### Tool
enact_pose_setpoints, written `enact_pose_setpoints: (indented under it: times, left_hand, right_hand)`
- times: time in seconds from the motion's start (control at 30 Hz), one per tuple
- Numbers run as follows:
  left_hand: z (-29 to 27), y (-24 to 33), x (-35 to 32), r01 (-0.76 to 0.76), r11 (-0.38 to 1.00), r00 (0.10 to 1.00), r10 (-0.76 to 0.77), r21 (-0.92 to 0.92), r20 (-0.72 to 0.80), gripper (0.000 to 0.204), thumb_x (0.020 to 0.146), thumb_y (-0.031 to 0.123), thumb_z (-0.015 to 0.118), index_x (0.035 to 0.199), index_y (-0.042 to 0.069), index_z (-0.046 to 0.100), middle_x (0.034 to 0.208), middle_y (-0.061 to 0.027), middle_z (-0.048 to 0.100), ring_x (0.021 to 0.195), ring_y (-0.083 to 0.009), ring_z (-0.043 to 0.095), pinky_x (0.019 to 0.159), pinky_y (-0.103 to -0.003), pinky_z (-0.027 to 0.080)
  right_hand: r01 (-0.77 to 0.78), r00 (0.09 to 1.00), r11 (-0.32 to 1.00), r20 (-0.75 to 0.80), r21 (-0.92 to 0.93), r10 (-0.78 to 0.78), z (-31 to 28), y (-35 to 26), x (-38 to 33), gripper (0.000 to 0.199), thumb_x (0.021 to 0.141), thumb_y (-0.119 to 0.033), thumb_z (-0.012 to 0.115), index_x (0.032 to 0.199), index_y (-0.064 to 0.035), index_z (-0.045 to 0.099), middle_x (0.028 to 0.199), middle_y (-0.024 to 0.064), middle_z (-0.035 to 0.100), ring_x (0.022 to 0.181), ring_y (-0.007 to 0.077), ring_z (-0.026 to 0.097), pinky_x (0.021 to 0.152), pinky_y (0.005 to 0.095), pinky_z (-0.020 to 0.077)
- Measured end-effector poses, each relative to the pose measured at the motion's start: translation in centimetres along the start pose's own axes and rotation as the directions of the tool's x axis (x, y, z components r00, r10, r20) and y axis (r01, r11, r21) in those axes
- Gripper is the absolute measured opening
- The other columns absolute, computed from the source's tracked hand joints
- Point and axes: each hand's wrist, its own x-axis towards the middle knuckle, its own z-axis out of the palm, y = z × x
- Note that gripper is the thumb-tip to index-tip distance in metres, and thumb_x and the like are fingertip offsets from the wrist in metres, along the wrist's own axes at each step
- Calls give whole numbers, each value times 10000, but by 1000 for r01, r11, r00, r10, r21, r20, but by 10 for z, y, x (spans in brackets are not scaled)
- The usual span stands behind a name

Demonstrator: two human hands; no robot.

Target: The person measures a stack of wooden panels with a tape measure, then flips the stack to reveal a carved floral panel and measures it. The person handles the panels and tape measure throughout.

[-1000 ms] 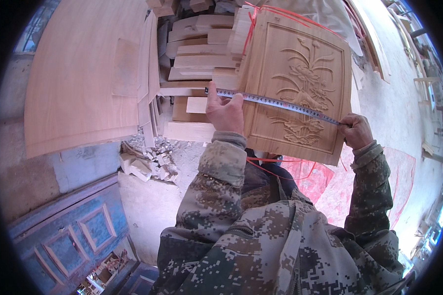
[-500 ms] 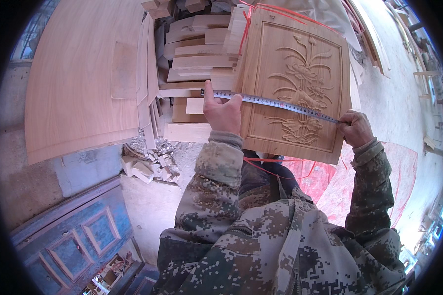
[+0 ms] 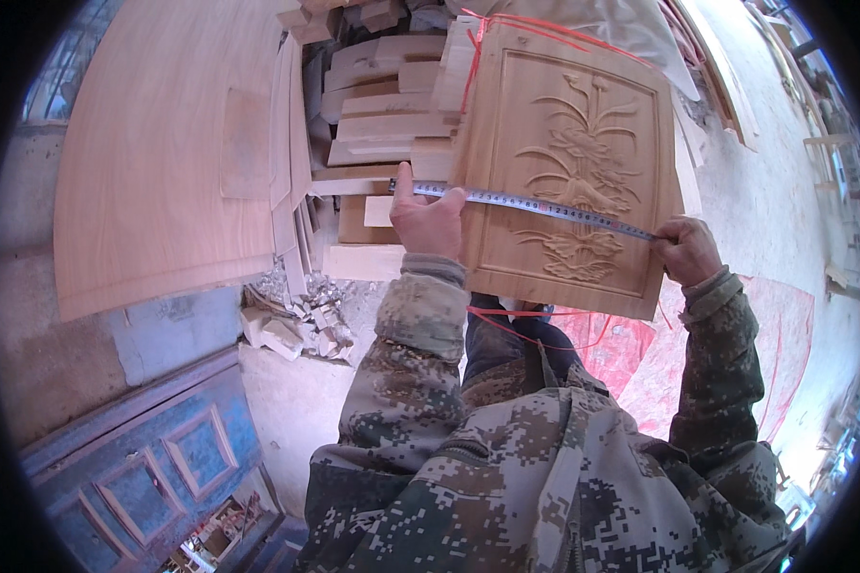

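Observation:
A carved wooden panel, with raised flowers and leaves inside a framed border, lies in front of me, slightly turned. Across its width runs a steel tape measure. My left hand grips the tape just beyond the panel's left edge, thumb and index finger raised beside it and the tape's end sticking out to the left. At the panel's right edge my right hand is closed around the other end of the tape, whose last part is hidden in the fingers. Red string lies along the panel's far edge.
Stacked wood pieces lie left of the panel. Large plywood sheets lean farther left. Broken scraps cover the floor near a blue panelled door. Red sheeting lies at the right, below long boards.
The view has shifted slightly. Both hands keep their hold on the tape, which stays stretched across the panel.

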Motion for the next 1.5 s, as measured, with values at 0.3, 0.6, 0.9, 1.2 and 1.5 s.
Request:
enact_pose_setpoints:
  times: [0.3,0.6,0.9,1.2,1.5]
  left_hand:
    - [-7,1,0,2,1000,998,-2,3,56,973,746,-84,755,1601,-112,292,1011,-118,675,784,-161,651,677,-288,570]
    - [-9,-5,5,16,1000,1000,-16,27,-5,953,747,-108,773,1598,-75,346,919,-76,666,782,-147,637,749,-256,553]
    - [-15,-9,13,9,999,997,-12,49,76,961,784,-107,770,1610,-94,279,1311,-199,573,1102,-256,639,982,-326,551]
    - [-22,-22,23,5,999,997,-8,45,77,984,765,-85,780,1614,-91,282,1179,-145,609,1002,-215,634,922,-303,547]
    - [-22,-17,19,3,999,997,-7,54,75,985,753,-59,805,1596,-122,299,1234,-139,600,1031,-204,614,936,-274,515]
  right_hand:
    - [-47,998,997,41,58,45,-9,6,-8,232,828,-225,701,935,-47,803,843,178,753,803,333,744,767,415,578]
    - [-172,984,944,-3,280,180,-15,23,-22,185,815,-197,773,878,-27,806,757,141,755,720,253,742,719,372,581]
    - [-141,989,959,-11,247,148,-7,38,-18,239,832,-266,743,896,-46,811,740,122,752,726,271,735,735,405,577]
    - [-176,984,953,41,247,171,-8,40,-16,234,813,-267,719,917,-86,826,768,108,762,758,272,736,751,411,577]
    - [-154,988,961,69,231,141,-9,47,-12,239,790,-245,733,946,-90,828,780,165,737,760,314,722,739,437,564]
